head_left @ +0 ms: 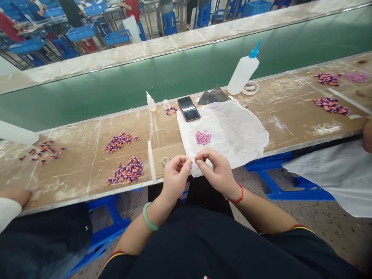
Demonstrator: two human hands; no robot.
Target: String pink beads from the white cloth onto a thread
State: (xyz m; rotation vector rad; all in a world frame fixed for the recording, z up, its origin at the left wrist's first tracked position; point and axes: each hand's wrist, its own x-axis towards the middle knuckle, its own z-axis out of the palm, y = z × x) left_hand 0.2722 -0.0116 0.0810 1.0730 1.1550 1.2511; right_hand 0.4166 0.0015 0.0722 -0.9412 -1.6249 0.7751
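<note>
Hands nearly touching, left hand (176, 177) and right hand (216, 170) pinching something too tiny to see, just beside white paper (241, 135).

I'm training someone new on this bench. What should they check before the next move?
Anything pinched at the fingertips of the left hand and right hand: cannot tell, too small to see.
Pink beads gathered in one pile on the white sheet: ok.
Phone apart from the pink beads: ok.
White sheet lying smooth: not ok, it is wrinkled.
Squeeze bottle with blue nozzle standing upright: ok.
Co-worker's hand apart from the left hand: ok.
</note>
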